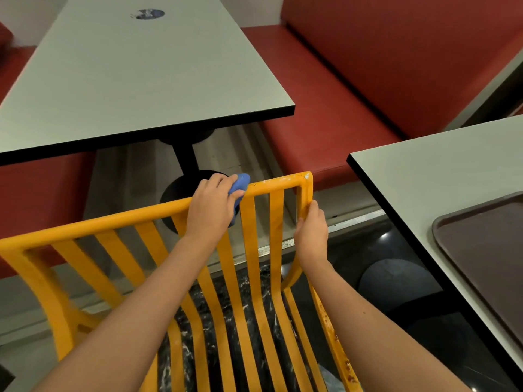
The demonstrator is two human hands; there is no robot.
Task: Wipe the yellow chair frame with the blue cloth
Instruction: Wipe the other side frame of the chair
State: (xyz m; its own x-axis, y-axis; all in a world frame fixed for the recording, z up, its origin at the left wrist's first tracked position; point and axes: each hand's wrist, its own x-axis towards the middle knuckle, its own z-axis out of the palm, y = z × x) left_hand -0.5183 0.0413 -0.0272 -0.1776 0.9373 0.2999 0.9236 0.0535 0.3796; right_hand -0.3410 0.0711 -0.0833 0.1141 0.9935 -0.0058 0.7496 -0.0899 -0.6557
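Observation:
The yellow chair frame [93, 220] fills the lower half of the view, its slatted back tilted toward me and its top rail running from lower left up to a chipped corner at the right. My left hand [210, 206] presses the blue cloth [240, 184] onto the top rail, right of the rail's middle; most of the cloth is hidden under my fingers. My right hand [310, 227] grips the right upright of the frame just below the corner. Rust-coloured specks mark the frame's lower right edge.
A grey table [135, 80] on a black pedestal stands just beyond the chair. A second grey table [424, 176] at the right carries a brown tray [486, 244]. Red bench seating [334, 108] wraps behind both. Dark marble floor lies below.

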